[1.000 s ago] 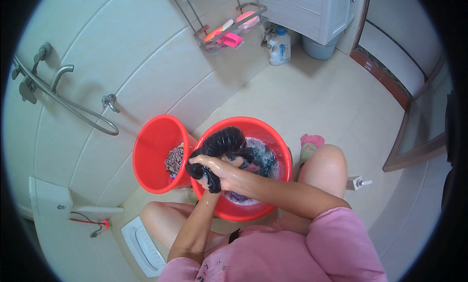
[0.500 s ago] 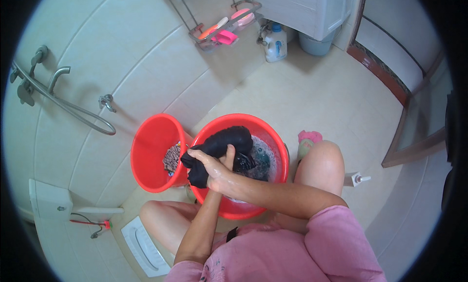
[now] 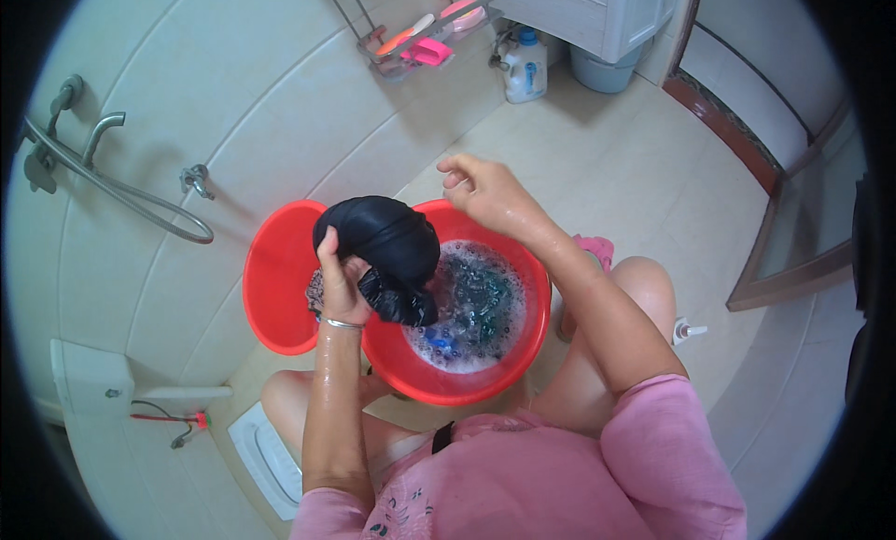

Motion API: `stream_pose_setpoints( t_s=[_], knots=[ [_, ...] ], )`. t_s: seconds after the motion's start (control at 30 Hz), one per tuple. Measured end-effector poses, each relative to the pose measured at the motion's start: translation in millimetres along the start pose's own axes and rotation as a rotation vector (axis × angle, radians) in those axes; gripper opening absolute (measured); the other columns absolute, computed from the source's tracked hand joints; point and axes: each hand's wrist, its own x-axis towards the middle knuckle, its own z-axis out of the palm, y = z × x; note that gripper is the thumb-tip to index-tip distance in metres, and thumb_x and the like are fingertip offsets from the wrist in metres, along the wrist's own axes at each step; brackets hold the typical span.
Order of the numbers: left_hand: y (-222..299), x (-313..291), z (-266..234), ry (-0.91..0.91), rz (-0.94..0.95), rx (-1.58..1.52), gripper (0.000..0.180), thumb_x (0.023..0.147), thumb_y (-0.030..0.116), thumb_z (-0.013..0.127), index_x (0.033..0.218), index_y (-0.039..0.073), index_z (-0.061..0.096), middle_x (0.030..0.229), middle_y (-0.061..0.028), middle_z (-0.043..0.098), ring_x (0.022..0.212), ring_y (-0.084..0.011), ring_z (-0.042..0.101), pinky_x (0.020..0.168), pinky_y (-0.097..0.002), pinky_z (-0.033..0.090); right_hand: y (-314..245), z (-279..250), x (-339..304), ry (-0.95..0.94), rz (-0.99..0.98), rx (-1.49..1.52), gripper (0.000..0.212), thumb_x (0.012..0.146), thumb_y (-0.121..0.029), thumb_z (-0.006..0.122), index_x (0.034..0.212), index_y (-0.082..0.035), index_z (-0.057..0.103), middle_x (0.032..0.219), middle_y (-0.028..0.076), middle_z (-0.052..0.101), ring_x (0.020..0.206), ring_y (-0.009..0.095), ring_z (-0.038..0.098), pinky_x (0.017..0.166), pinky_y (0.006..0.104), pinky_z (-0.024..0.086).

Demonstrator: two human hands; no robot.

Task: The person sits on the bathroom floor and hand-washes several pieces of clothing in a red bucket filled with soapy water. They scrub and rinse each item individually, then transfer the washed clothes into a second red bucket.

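Note:
My left hand (image 3: 345, 286), with a silver bangle at the wrist, grips a wet, bunched black garment (image 3: 383, 237) from below. The dark bundle hangs over the left rim of the large red basin (image 3: 537, 344). Foamy water with dark green and blue cloth (image 3: 485, 302) under its surface fills that basin. Away from the garment, my right hand (image 3: 485, 196) is raised above the basin's far rim. Its fingers are curled in, and nothing shows in them.
A red bucket (image 3: 271, 279) with patterned cloth (image 3: 315, 293) stands at the left. Along the wall are a shower hose (image 3: 140, 204), a tap (image 3: 196, 180) and a wire rack (image 3: 411, 50). A white jug (image 3: 525, 71) and a grey bucket (image 3: 607, 69) sit farther back.
My right hand has let go of the black garment and moved up and right. My left hand now holds the garment alone, farther left, uncovering more foamy water.

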Motion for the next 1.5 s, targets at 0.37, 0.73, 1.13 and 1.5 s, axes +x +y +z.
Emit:
stream_pose_setpoints(
  t_s=[0.37, 0.73, 1.13, 1.5],
  knots=[
    [11, -8, 6, -0.500, -0.083, -0.359, 0.065, 0.089, 0.057, 0.046, 0.127, 0.005, 0.049, 0.121, -0.0124, 0.058, 0.108, -0.0250, 0.058, 0.093, -0.0395, 0.048, 21, 75, -7, 0.009, -0.404, -0.093, 0.092, 0.068, 0.002, 0.069, 0.144, -0.003, 0.016, 0.144, 0.026, 0.024, 0.134, 0.041, 0.026, 0.110, 0.0412, 0.028],
    [-19, -13, 3, -0.510, -0.272, -0.374, 0.076, 0.086, 0.065, 0.044, 0.132, 0.004, 0.044, 0.122, -0.0147, 0.057, 0.108, -0.0262, 0.059, 0.092, -0.0391, 0.049, 13, 40, -1, 0.178, -0.436, -0.240, 0.050, 0.054, 0.010, 0.066, 0.101, -0.001, 0.055, 0.096, 0.018, 0.055, 0.097, 0.039, 0.054, 0.083, 0.0417, 0.047],
    [-56, -71, -61, -0.578, -0.461, -0.256, 0.091, 0.075, 0.056, 0.069, 0.141, 0.007, 0.032, 0.122, -0.0090, 0.052, 0.097, -0.0259, 0.056, 0.084, -0.0370, 0.048, 54, 13, -6, 0.116, -0.476, -0.698, 0.060, 0.065, 0.010, 0.058, 0.122, -0.003, 0.048, 0.107, 0.017, 0.055, 0.097, 0.036, 0.055, 0.080, 0.0432, 0.046],
    [-31, -69, -67, -0.128, -0.036, 0.935, 0.070, 0.058, 0.013, 0.084, 0.120, 0.002, 0.053, 0.105, -0.0066, 0.061, 0.093, -0.0147, 0.058, 0.083, -0.0297, 0.048, 78, 37, -30, -0.171, 0.003, -0.914, 0.039, 0.068, -0.006, 0.061, 0.105, 0.000, 0.053, 0.083, 0.022, 0.061, 0.081, 0.039, 0.062, 0.071, 0.0476, 0.050]
  ],
)
